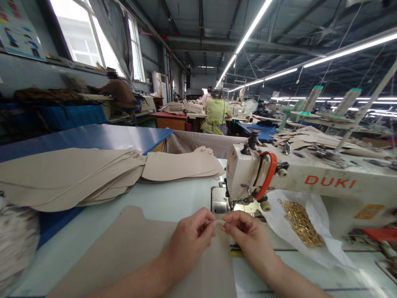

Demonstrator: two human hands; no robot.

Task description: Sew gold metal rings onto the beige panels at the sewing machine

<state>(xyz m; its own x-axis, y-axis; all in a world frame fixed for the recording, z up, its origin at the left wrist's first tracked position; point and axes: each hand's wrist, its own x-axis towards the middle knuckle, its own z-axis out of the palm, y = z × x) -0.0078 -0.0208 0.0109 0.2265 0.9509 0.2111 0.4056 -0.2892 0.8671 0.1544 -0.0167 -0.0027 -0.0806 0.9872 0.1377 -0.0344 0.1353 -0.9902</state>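
Observation:
In front of the sewing machine (248,174), my left hand (194,231) and my right hand (248,231) meet, each with thumb and fingers pinched. Between them runs a short pale strip (219,222), one end in each pinch. A tiny gold glint shows at my right fingertips; its shape is too small to make out. Below my hands a large beige fabric panel (139,244) lies flat on the table, partly covered by my left forearm. To the right of my right hand, a heap of gold metal rings or clasps (302,225) rests on white paper (322,207).
Stacks of beige panels lie at the left (68,174) and behind the table (181,163). A blue-topped table (124,134) adjoins at the back left. More panels (310,138) are piled behind the machine. Two people sit working farther off.

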